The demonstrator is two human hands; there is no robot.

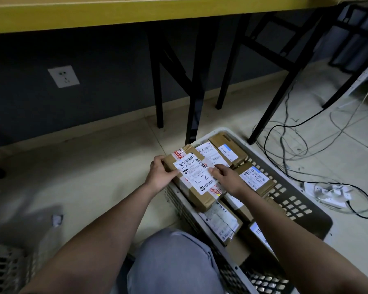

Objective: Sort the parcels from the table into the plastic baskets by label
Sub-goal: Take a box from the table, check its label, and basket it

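You have two hands in view: left hand (pixel 160 176) at 9 o'clock of the held parcel (pixel 197 179), right hand (pixel 227 177) at 3 o'clock. You count two plastic baskets: the white basket (pixel 289 200) at centre right and a second basket (pixel 2 266) at 8 o'clock. In the white one you see at least six further cardboard parcels; the exact number is hidden. One wall socket (pixel 63 76) at 10 o'clock. One power strip (pixel 327 193) at 3 o'clock. One yellow table edge (pixel 115 13) at 12 o'clock.

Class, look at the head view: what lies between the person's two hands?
Between the left hand and right hand lies a cardboard parcel, its white label marked "1-2", held over the basket.
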